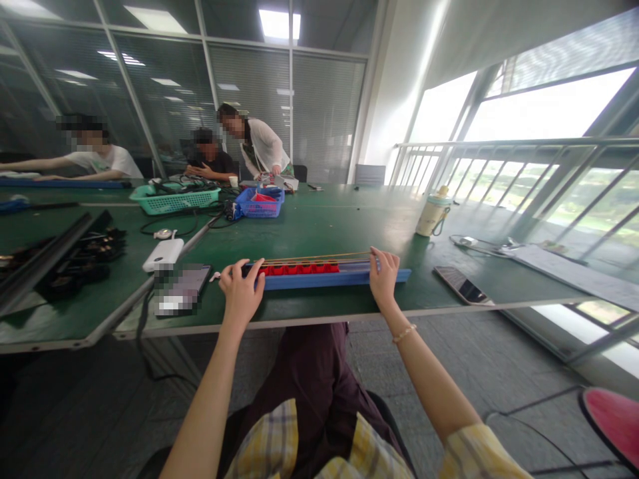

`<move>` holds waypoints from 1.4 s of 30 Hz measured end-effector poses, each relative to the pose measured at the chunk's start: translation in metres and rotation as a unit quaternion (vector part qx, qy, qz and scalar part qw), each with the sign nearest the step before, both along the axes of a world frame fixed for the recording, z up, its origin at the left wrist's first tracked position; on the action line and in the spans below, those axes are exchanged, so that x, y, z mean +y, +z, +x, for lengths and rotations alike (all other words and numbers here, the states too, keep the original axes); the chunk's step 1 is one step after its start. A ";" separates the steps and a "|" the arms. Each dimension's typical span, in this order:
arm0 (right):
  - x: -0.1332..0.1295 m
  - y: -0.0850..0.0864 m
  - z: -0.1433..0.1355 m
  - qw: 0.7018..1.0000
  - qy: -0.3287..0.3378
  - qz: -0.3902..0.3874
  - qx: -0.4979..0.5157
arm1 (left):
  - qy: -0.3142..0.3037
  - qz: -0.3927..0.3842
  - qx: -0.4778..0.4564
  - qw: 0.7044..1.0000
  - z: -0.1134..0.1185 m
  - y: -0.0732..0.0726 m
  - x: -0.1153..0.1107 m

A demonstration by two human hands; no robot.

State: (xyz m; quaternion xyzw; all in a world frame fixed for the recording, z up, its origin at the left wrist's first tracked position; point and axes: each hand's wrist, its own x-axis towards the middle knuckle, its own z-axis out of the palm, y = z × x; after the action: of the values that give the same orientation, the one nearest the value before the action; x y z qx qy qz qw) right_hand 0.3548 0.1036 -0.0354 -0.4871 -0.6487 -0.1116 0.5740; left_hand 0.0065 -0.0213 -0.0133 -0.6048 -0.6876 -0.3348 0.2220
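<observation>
A long blue channel [319,279] lies near the front edge of the green table, with a row of red pieces [302,269] inside it. Thin orange-brown strands [319,257] stretch above its back side between my two hands. My left hand [241,285] is at the channel's left end, thumb and forefinger bent around the strands' end. My right hand [383,271] rests over the channel near its right end, its fingertips pressed together at the other end of the strands.
A white power bank [163,255] and a phone [184,290] lie left, another phone [462,285] right. A bottle [432,214] stands back right. Green [174,201] and blue [259,205] baskets stand farther back. Three people are across the table.
</observation>
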 end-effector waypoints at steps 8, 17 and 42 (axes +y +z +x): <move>-0.005 0.004 0.000 1.000 -0.002 0.003 0.013 | -0.001 -0.005 -0.003 1.000 0.000 0.001 0.000; -0.008 0.006 -0.001 1.000 0.024 0.009 0.013 | 0.000 -0.007 -0.005 1.000 0.001 0.002 -0.001; -0.007 0.005 0.001 0.999 0.010 -0.012 0.038 | -0.002 -0.002 -0.020 1.000 0.000 0.002 -0.001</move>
State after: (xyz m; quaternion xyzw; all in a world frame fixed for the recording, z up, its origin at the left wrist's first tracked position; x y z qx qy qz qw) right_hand 0.3562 0.0963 -0.0307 -0.4912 -0.6328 -0.0792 0.5933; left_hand 0.0065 -0.0220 -0.0115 -0.6000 -0.6911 -0.3464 0.2061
